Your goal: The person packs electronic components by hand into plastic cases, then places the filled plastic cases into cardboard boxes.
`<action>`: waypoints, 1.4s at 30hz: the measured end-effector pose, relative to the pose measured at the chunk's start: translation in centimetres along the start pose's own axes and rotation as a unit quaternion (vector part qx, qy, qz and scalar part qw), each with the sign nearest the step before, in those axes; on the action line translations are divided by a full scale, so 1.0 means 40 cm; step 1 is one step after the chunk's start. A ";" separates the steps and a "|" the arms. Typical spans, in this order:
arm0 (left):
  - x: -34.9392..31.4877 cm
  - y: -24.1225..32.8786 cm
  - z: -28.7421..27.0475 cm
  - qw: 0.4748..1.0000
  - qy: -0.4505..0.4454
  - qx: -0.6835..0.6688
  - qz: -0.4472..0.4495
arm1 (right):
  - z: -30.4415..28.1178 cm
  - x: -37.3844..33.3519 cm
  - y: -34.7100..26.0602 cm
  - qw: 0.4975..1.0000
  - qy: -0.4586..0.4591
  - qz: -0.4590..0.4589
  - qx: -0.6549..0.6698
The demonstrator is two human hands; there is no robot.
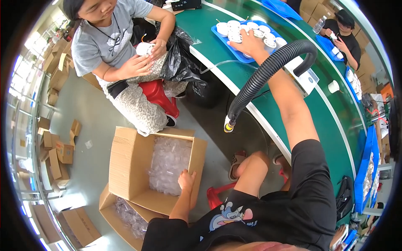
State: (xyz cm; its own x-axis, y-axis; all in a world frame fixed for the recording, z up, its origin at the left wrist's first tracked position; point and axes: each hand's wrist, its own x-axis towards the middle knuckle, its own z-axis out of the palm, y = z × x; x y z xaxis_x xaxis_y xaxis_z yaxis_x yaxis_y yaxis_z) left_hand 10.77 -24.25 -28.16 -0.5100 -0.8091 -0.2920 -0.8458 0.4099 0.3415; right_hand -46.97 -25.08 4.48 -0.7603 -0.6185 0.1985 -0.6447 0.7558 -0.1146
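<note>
My left hand (186, 180) is closed on the right wall of an open cardboard box (121, 167). Inside that box lies a heap of clear plastic pieces (169, 163), too jumbled to count. My right arm stretches far across the green table to a blue tray (274, 31) crowded with round white parts (234, 24), some with short thin wires. Over the tray's near left part, my right hand (248, 44) rests on the parts with thumb and fingers apart. What lies under its palm is hidden.
A black corrugated hose (268, 73) arches between my arms, its nozzle hanging beyond the table edge. A second box (106, 205) with clear pieces stands below the first. Across from me, a seated co-worker (100, 54) holds a white part. One white part (333, 86) lies at right.
</note>
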 end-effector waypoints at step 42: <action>0.022 0.016 -0.003 1.000 -0.017 0.011 0.005 | -0.197 -0.462 -0.038 0.976 0.051 -0.063 0.204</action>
State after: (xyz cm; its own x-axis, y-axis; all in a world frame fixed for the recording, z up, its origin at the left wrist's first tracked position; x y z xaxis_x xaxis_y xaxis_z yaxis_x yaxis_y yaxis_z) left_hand 9.80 -24.73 -28.09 -0.5222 -0.7910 -0.3187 -0.8442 0.4264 0.3249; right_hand -31.32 -13.11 8.67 -0.6746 -0.6606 0.3295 -0.7263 0.5140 -0.4565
